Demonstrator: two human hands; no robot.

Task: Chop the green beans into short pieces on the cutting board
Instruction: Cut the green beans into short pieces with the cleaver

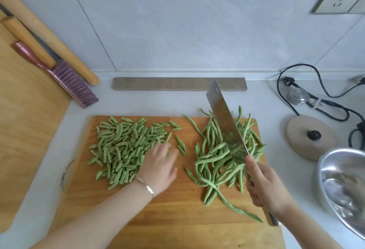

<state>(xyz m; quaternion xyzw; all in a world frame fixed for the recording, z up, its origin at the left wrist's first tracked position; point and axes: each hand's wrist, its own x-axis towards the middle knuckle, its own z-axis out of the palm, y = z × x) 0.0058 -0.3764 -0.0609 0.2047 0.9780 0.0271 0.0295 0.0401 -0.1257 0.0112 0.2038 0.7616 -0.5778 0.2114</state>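
Wooden cutting board point(177, 209) is laid on the pale desk point(158, 102). Its half toward 6 o'clock is left bare, and a bare strip is kept down the middle between two heaps. One heap of short cut pieces point(122, 150) is spread at 9 to 10 o'clock. One bundle of long green beans point(217, 160) is piled at 3 o'clock, with several tips carried past the far edge at 1 o'clock.

The left hand point(160, 167) is rested flat on the cut heap's inner edge, its fingers loosely spread and nothing held. One cleaver point(225, 122) is gripped by the handle in the right hand point(262, 185), fingers wrapped round it, and the blade is tilted into the long beans with its tip toward 12 o'clock.

One steel bowl point(343, 185) is crowded near the board's 4 o'clock corner. One wooden strip point(177, 84) is set at 12 o'clock, and one brush point(67, 79) and two rolling pins point(49, 37) at 10 o'clock.
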